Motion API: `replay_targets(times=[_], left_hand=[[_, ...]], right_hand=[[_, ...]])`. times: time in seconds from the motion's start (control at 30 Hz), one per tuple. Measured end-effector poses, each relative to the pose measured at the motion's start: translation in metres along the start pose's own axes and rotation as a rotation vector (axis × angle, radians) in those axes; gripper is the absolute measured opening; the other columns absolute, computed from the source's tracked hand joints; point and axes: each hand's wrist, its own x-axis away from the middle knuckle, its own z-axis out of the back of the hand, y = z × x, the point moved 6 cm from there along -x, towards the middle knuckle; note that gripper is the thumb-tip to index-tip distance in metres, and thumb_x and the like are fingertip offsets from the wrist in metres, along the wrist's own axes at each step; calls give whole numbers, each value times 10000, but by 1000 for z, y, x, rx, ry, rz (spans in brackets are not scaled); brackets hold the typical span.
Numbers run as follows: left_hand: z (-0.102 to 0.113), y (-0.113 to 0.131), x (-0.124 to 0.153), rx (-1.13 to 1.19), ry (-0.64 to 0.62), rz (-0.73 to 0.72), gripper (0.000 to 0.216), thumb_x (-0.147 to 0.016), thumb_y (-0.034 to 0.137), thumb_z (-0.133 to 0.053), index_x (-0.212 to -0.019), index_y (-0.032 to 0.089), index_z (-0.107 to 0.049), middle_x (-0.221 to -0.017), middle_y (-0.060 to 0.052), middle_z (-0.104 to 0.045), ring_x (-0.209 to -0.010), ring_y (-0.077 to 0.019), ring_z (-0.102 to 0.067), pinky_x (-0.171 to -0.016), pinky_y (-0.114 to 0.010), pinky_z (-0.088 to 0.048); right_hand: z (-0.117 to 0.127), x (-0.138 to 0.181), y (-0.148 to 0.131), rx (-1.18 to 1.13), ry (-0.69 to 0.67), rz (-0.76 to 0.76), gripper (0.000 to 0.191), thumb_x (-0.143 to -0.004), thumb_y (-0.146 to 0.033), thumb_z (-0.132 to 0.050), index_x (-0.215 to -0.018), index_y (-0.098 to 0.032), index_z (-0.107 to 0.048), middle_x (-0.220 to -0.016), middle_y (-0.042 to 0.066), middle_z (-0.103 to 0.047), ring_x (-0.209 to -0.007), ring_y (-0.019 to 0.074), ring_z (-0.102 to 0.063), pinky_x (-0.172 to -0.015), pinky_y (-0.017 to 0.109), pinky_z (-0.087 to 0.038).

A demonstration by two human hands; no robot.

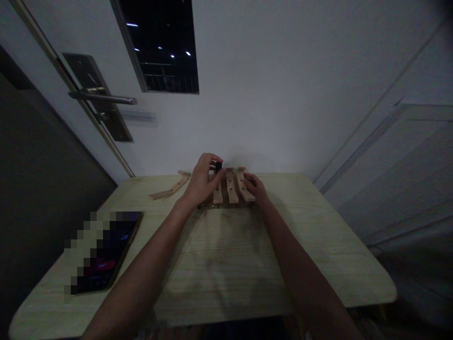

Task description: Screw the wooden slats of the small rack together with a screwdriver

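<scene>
Near the table's far edge, my left hand [204, 180] pinches a small black block-like piece [218, 166] between thumb and fingers. It is just above the leftmost of three pale wooden pieces, each curved, with small holes and a raised far end. The left wooden piece [217, 194], middle wooden piece [231, 186] and right wooden piece [244, 189] stand side by side on a dark, glossy base [207, 206]. At the right end, my right hand [257, 190] has its fingers bent against the right wooden piece; its grip is partly hidden.
A similar wooden piece [172, 190] lies loose on the light wood-grain table [226, 264], left of my left hand. A phone [109, 255], partly pixelated, rests at the left. Behind the table rises a white door [276, 94] with a metal handle [106, 98].
</scene>
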Motion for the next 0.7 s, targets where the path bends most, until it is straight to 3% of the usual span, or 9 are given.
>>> replay_targets(times=[0.1,0.27,0.7], left_hand=[[2,2,-1,-67,32,3,153,-802,172,-620,-925,194,-531,-961,-29,-513,-825,-133,-543,-722,-278,-511],[1,1,-1,-27,25,25,143,-816,116,-564,-926,196,-520,-900,-14,-541,-762,-112,-561,-680,-254,-523],[-1,-1,0,14,-31,27,283,-835,61,-428,-1060,191,-541,-979,-47,-626,-914,-147,-622,-837,-321,-543]], right_hand=[[0,0,0,-2,1,9,481,-652,-584,-668,-974,-228,-633,-1037,69,-697,-951,211,-632,-917,405,-492],[1,-2,3,16,4,5,465,-659,-556,-665,-984,-227,-629,-1028,68,-694,-941,208,-636,-918,411,-494],[2,-3,3,20,-3,-11,467,-658,-544,-668,-988,-217,-629,-1049,86,-686,-980,221,-635,-934,426,-490]])
